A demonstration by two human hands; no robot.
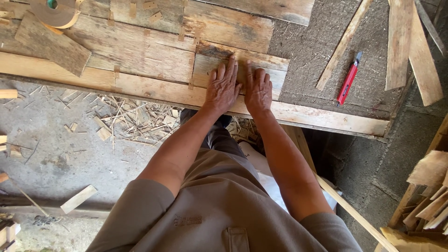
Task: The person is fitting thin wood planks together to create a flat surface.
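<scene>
My left hand (pixel 223 86) and my right hand (pixel 258 88) lie flat, side by side, on a short wooden board (pixel 275 70) that is set into a panel of rough planks (pixel 140 46). Fingers are spread and pressing down on the wood; neither hand grips anything. The board sits just behind a long pale batten (pixel 326 119) that runs along the panel's near edge. To the right of the board the panel shows a bare brown fibrous surface (pixel 308 42).
A red utility knife (pixel 348 81) lies on the fibrous surface to the right. Loose slats (pixel 406 42) rest at the top right. A tape roll (pixel 55 11) sits top left. Wood chips and offcuts (pixel 135 121) litter the concrete floor; stacked shingles (pixel 429 196) stand at right.
</scene>
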